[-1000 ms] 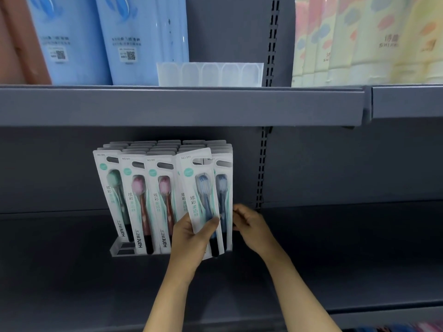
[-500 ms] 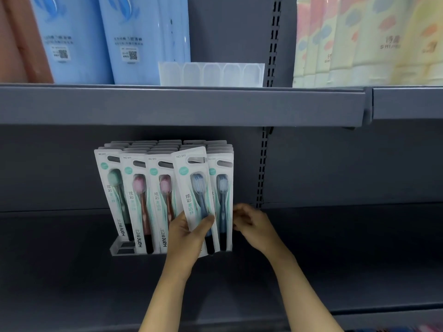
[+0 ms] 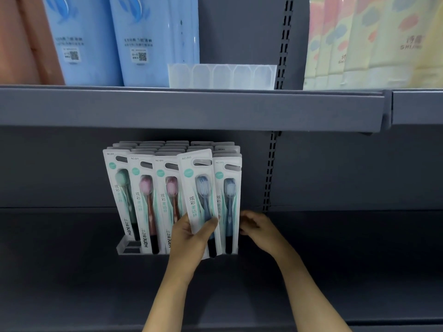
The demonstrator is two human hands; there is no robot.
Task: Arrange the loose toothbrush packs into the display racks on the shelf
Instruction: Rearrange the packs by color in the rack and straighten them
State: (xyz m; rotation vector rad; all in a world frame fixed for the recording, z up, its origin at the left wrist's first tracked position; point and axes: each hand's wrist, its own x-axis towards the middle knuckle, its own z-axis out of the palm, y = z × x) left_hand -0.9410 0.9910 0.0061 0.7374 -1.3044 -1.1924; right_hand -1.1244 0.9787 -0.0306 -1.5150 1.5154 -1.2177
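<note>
A clear display rack (image 3: pixel 127 248) stands on the grey lower shelf, filled with rows of white toothbrush packs (image 3: pixel 143 195) showing green, pink and blue brushes. My left hand (image 3: pixel 189 238) grips the lower part of one blue toothbrush pack (image 3: pixel 199 188), which tilts in front of the fourth column. My right hand (image 3: pixel 259 230) rests against the right side of the rack by the rightmost blue pack (image 3: pixel 229 195), with its fingers loosely curled. What those fingers touch is hidden by the rack's edge.
The upper shelf edge (image 3: pixel 191 109) overhangs the rack closely. On it stand blue pouches (image 3: pixel 153 37), a translucent tray (image 3: pixel 223 76) and pastel packages (image 3: pixel 374 41). A slotted upright (image 3: pixel 269 173) runs just right of the rack. Dark lower shelf surface (image 3: pixel 347 248) extends to the right.
My left hand has lifted the blue pack slightly and brought it more upright against the fourth column. My right hand stays at the rack's right side.
</note>
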